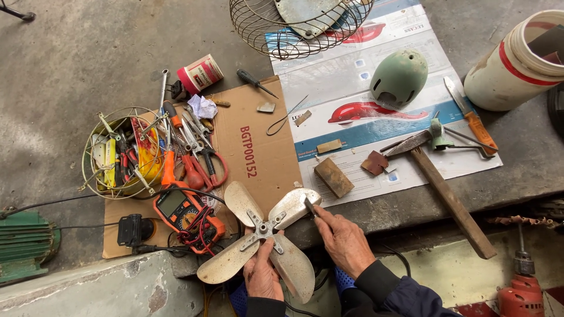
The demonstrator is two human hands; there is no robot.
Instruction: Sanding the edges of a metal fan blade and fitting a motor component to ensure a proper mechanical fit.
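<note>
A worn metal fan blade (247, 202) with several paddles is held over the near edge of the floor slab. My left hand (262, 275) grips it from below, near the hub (262, 230). My right hand (342, 240) pinches a small dark piece (308, 205) and presses it against the upper right paddle (295, 206). What that piece is cannot be made out.
A cardboard sheet (258, 152) carries pliers and screwdrivers (188, 149); an orange multimeter (187, 215) and a basket of tools (120, 154) lie left. On a printed poster (376, 88) sit a green motor cover (399, 76), a hammer (443, 191), a wood block (333, 176), a knife (470, 114). A wire fan guard (299, 23) and white bucket (517, 61) stand behind.
</note>
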